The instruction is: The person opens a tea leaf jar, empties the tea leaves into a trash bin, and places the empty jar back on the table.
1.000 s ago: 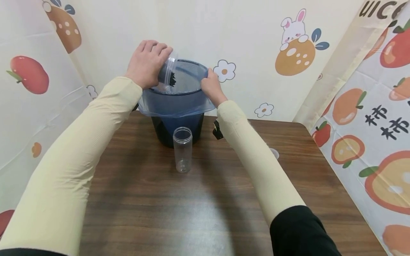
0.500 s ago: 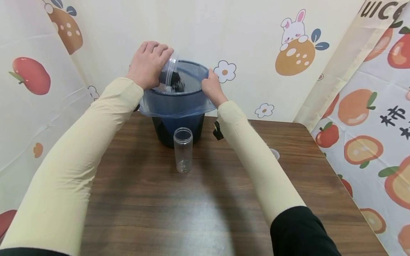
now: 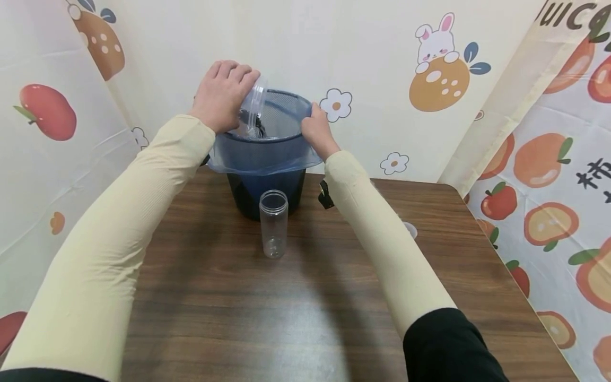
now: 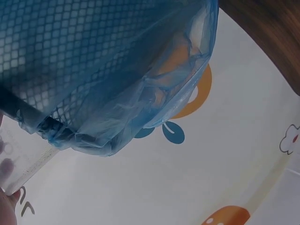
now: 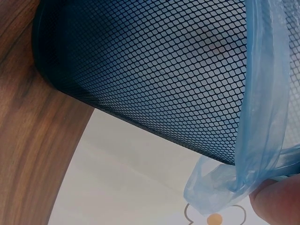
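Observation:
A black mesh bin [image 3: 267, 183] lined with a blue plastic bag [image 3: 262, 154] stands at the back of the wooden table [image 3: 310, 297]. My left hand [image 3: 224, 93] grips a clear plastic jar [image 3: 254, 109], tipped mouth-down over the bin's left rim, with dark bits showing at its mouth. My right hand [image 3: 316, 130] pinches the bag at the right rim. The left wrist view shows the jar's wall [image 4: 21, 161] against the bag [image 4: 117, 93]. In the right wrist view the mesh [image 5: 154, 70] and the bag's edge [image 5: 262, 131] fill the frame, with a fingertip [image 5: 276, 201] at the bottom right.
A second clear jar [image 3: 273, 223] stands upright and open in front of the bin. Something small and pale [image 3: 409, 229] lies on the table behind my right forearm. Fruit-printed curtains [image 3: 549, 175] close in the table on the back, left and right.
The tilted jar's dark contents showed spilling from its mouth half a second ago; now fewer show there. Both hands stay where they were.

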